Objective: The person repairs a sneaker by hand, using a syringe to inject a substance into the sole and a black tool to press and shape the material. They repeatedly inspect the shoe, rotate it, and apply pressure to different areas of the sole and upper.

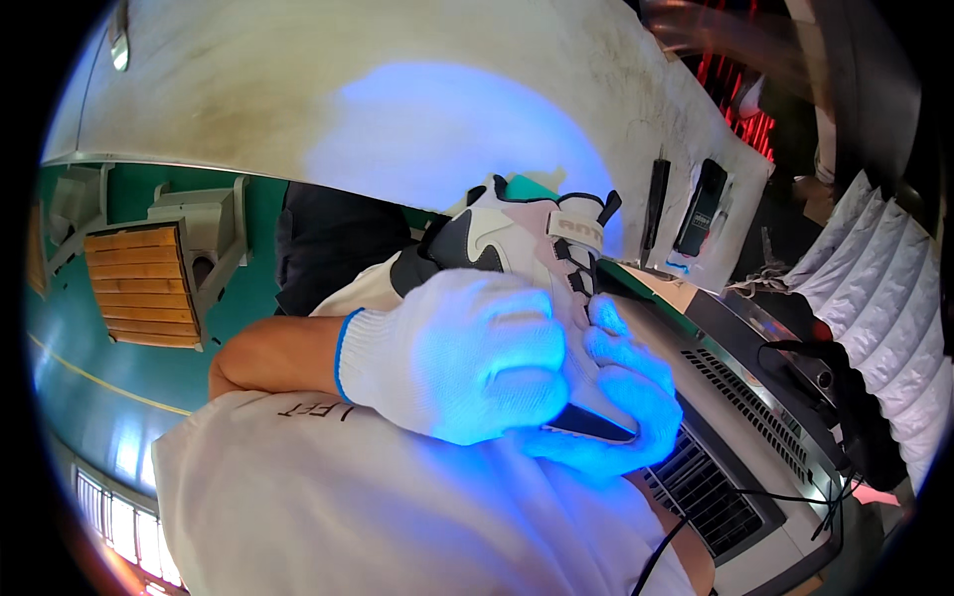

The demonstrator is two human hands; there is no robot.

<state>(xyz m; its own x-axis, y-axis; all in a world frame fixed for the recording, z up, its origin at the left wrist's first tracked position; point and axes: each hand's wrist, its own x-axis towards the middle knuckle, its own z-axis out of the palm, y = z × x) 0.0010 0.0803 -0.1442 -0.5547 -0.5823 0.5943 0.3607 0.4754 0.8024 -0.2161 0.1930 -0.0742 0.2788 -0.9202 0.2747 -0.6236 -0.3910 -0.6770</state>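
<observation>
A grey, white and black sneaker [507, 233] is held in front of my chest, with its heel opening away from me and its dark toe edge close to me. My left hand [467, 358], in a white knit glove with a blue cuff, is curled into a fist against the shoe's left side. What its fingers hold, if anything, is hidden. My right hand [641, 397], also gloved, wraps the front of the sneaker from the right and below. Blue light falls over both gloves and the toe.
Beyond the shoe stands a pale, stained worktable [477, 89]. A thin black tool [656, 209] and a black handheld device [702, 209] lie at its right. To my right are a vented machine [735, 447], loose cables and a white ribbed duct [874, 318]. A wooden-slatted seat [142, 283] stands left.
</observation>
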